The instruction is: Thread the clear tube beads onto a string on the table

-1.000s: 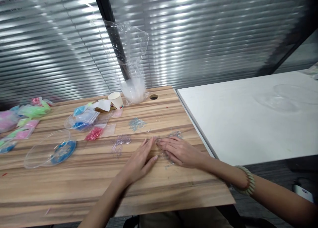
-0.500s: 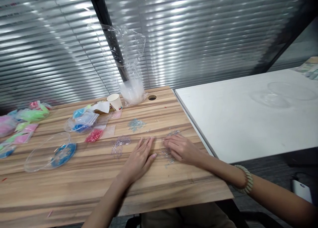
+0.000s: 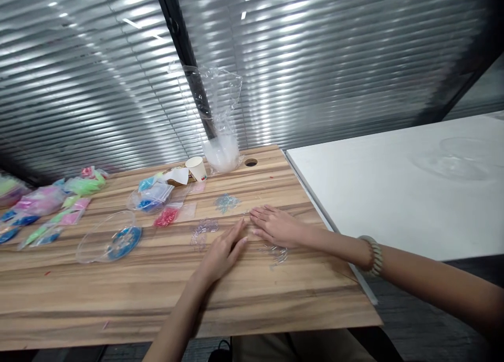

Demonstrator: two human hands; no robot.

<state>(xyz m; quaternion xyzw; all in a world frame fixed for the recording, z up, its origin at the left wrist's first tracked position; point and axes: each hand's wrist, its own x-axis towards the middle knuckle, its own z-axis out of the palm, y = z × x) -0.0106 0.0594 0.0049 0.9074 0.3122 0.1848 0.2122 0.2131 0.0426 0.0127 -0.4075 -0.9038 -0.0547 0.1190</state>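
My left hand (image 3: 222, 254) lies on the wooden table with its fingers stretched toward the back and the thumb apart. Close to its fingertips, my right hand (image 3: 275, 225) rests palm down, fingers extended and pointing left. Small grey tube-like pieces (image 3: 277, 254) are scattered just below the right palm; part of them may be hidden under it. A loose pile of purplish tube-like pieces (image 3: 205, 230) lies left of my left hand. Behind both hands is a pile of blue-grey pieces (image 3: 226, 202). Neither hand visibly grips anything.
Left on the wooden table (image 3: 165, 299) are a clear lid (image 3: 88, 244), a blue round disc (image 3: 132, 245), a red bead bag (image 3: 166, 216) and several colourful bags (image 3: 81, 204). A paper cup (image 3: 196, 168) and clear plastic bag (image 3: 222, 152) stand behind. A white table (image 3: 354, 194) adjoins right.
My right hand has slid left and flattened, uncovering grey pieces below it. My left hand stays nearly in place on the table. The camera view has shifted slightly.
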